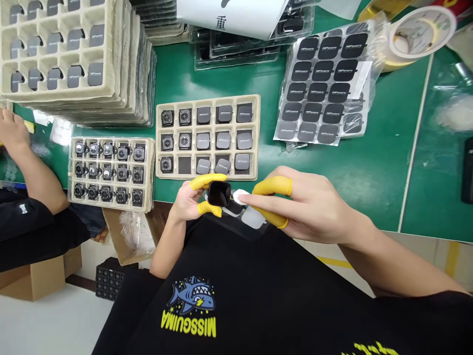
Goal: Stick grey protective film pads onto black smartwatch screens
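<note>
My left hand [188, 201], with yellow finger cots on its thumb and a finger, grips a square smartwatch [219, 193] by its edges, glossy black screen towards me. My right hand [310, 202] is closed just to the right, two fingers in yellow cots. A bare fingertip of it presses on a small white piece [239, 196] beside the watch. Below that fingertip shows a clear greyish film [253, 217]; whether my right hand holds it I cannot tell. Ahead lies a beige tray [207, 177] of smartwatches, some face down and some under printed grey films, with one compartment vacant.
Another tray [148, 197] of face-down watches lies to the left, before a tall stack of trays [121, 98]. Sheets of printed films [318, 92] and tape rolls [421, 32] are at the right. A co-worker's arm [40, 167] reaches in from the left.
</note>
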`<state>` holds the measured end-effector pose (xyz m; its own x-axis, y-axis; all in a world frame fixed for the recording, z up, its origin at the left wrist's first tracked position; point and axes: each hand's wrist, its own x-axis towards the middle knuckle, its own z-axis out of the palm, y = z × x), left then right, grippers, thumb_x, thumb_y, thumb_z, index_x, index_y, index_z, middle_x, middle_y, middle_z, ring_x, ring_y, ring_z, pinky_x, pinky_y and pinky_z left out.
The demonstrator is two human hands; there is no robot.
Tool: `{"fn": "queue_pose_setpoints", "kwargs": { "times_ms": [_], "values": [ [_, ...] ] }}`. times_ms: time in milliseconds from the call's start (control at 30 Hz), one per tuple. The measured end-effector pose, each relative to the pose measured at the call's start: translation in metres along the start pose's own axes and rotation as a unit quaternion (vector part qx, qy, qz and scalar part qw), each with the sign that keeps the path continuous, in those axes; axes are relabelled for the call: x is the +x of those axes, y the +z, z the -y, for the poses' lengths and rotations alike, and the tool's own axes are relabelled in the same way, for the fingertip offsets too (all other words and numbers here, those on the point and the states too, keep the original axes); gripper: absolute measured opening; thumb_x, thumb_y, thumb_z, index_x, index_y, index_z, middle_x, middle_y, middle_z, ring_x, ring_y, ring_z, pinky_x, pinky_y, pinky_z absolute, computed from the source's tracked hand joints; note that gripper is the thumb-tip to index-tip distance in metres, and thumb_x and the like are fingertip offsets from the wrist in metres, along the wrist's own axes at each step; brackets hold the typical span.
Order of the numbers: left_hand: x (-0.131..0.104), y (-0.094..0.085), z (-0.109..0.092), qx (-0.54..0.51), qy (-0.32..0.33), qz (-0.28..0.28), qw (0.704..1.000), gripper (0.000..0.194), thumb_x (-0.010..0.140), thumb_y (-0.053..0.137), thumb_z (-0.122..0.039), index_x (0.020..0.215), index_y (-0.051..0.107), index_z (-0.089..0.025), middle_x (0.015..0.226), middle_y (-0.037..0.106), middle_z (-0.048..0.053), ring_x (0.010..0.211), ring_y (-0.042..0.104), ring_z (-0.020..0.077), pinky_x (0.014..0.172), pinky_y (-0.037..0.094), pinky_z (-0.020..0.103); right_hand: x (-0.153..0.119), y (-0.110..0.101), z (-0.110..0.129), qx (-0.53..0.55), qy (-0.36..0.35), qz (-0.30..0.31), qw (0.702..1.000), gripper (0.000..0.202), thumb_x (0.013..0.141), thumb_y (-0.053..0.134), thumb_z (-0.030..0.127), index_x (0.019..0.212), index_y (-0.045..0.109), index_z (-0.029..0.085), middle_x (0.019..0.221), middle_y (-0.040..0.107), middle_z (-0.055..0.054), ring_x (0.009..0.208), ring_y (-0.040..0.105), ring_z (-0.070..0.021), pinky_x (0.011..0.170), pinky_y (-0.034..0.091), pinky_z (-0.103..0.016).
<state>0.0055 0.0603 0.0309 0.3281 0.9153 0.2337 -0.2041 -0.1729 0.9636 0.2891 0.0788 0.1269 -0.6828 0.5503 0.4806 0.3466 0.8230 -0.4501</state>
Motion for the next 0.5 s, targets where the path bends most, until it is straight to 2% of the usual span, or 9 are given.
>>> {"fn": "queue_pose_setpoints", "kwargs": {
  "times_ms": [133,267,400,500],
  "values": [
    [0.005,0.005,-0.001,-0.014,0.02,0.012,1.0,0.076,0.077,0.101,-0.055,0.144,0.079,-0.028,0.121,0.089,0.009,0.1,0.088,0.0227,0.088,0.07,0.026,0.004,0.006,0.006,-0.017,-0.046,0.011,0.999,0.034,0.108,0.059,0.006,0.139,0.065,0.018,0.094,0.077,-0.004,0.079,0.064,-0.0193,0.068,0.051,-0.033],
    [0.003,0.005,-0.004,0.033,0.037,0.042,0.998,0.071,0.083,0.097,-0.056,0.146,0.078,-0.028,0.122,0.089,0.009,0.101,0.088,0.0227,0.09,0.07,0.027,0.007,0.014,0.012,-0.028,-0.068,0.013,0.997,0.025,0.112,0.06,0.011,0.134,0.069,0.015,0.087,0.076,-0.002,0.079,0.066,-0.0194,0.065,0.049,-0.035],
    [0.001,0.006,-0.004,0.102,0.018,0.067,0.992,0.068,0.091,0.089,-0.059,0.147,0.076,-0.023,0.122,0.089,0.011,0.105,0.088,0.0259,0.095,0.07,0.031,0.017,0.023,0.019,-0.069,-0.07,-0.022,0.995,0.016,0.113,0.062,0.015,0.12,0.077,0.016,0.083,0.075,-0.001,0.079,0.064,-0.0188,0.063,0.047,-0.036],
    [-0.001,0.007,-0.002,0.102,0.001,0.042,0.994,0.073,0.088,0.09,-0.065,0.145,0.077,-0.021,0.125,0.088,0.013,0.11,0.087,0.0286,0.097,0.07,0.034,0.023,0.029,0.016,-0.137,-0.058,-0.049,0.988,0.021,0.111,0.061,0.014,0.121,0.08,0.018,0.081,0.074,-0.004,0.082,0.064,-0.0213,0.063,0.045,-0.037]
  ]
}}
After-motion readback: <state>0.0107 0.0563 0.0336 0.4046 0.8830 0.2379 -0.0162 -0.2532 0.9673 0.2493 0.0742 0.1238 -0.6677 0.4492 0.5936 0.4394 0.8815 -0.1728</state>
